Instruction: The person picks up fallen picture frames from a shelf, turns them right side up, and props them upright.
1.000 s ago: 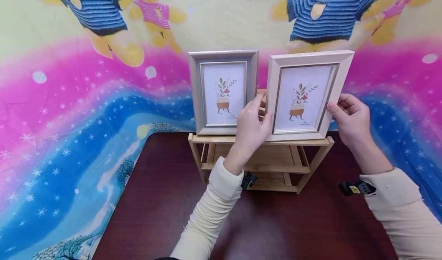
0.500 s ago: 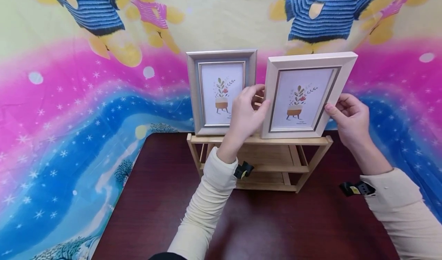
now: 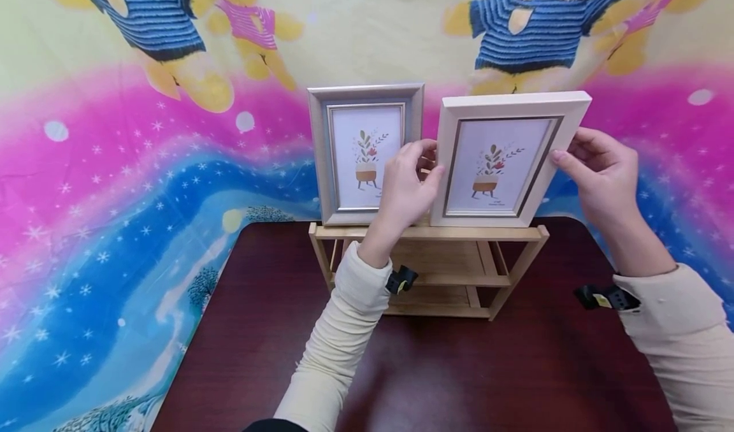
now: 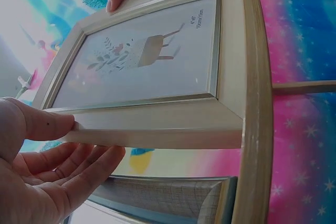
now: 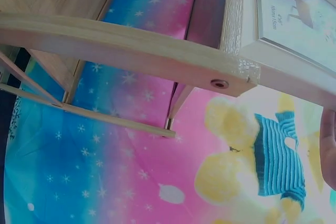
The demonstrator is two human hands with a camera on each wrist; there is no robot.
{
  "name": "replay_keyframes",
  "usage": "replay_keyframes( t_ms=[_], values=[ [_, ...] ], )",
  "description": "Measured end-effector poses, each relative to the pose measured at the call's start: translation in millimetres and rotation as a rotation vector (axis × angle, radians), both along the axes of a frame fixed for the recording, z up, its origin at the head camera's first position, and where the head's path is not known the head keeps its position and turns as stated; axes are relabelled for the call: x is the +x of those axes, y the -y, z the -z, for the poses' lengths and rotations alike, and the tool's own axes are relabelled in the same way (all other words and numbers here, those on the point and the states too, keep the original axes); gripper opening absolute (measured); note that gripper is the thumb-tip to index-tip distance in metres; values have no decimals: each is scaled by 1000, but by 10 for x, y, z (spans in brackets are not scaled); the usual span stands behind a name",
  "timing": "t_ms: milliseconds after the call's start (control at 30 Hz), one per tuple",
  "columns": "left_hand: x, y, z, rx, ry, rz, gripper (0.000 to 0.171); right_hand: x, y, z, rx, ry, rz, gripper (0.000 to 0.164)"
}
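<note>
A cream picture frame (image 3: 493,164) with a potted-plant print stands on the top of a small wooden rack (image 3: 484,234), leaning slightly back. My left hand (image 3: 407,187) holds its left edge, thumb in front; in the left wrist view the thumb (image 4: 50,124) lies on the border and the fingers reach underneath the side. On the other edge, my right hand (image 3: 608,171) pinches the frame with its thumb on the front and the fingers mostly hidden behind. A grey-silver picture frame (image 3: 318,158) with the same print stands to the left, partly covered by my left hand.
The rack has lower shelves (image 3: 441,263) and stands on a dark reddish table (image 3: 275,330). Behind it hangs a colourful backdrop (image 3: 172,183) with bears and snowflakes. Black straps with small devices sit at both wrists.
The cream frame has shifted slightly left on the rack and its top tilts more. My left hand has moved a little up and left; my right hand has slid higher along the edge.
</note>
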State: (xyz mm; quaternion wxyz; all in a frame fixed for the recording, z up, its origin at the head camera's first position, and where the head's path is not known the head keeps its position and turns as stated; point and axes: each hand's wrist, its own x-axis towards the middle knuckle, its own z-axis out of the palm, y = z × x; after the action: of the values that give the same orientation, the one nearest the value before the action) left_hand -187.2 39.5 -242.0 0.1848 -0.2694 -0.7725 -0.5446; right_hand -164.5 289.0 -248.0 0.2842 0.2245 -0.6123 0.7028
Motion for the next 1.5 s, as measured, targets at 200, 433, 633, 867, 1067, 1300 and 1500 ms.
replay_keyframes(
  t_ms=[200, 433, 633, 867, 1067, 1300, 1500],
  values=[
    [6, -16, 30, -25, -49, -21, 29, -44, -6, 4, -18, 8, -1, 32],
    [25, -30, 45, -25, -69, -30, 30, -99, -34, -8, -13, 9, 4, 31],
    [49, -39, 70, -32, -105, -37, 31, -160, -60, -28, 22, 3, -5, 31],
    [45, -54, 97, -21, -154, -49, 30, -171, 26, -215, -61, -80, 85, 27],
    [43, -52, 94, -46, -148, -57, 30, -96, 185, -460, -59, -59, 328, 25],
    [78, -75, 99, -44, -187, -70, 30, -23, 396, -592, 153, 163, 593, 33],
    [121, -118, 108, -36, -220, -83, 29, -42, 498, -644, 316, 302, 644, 59]
  ],
)
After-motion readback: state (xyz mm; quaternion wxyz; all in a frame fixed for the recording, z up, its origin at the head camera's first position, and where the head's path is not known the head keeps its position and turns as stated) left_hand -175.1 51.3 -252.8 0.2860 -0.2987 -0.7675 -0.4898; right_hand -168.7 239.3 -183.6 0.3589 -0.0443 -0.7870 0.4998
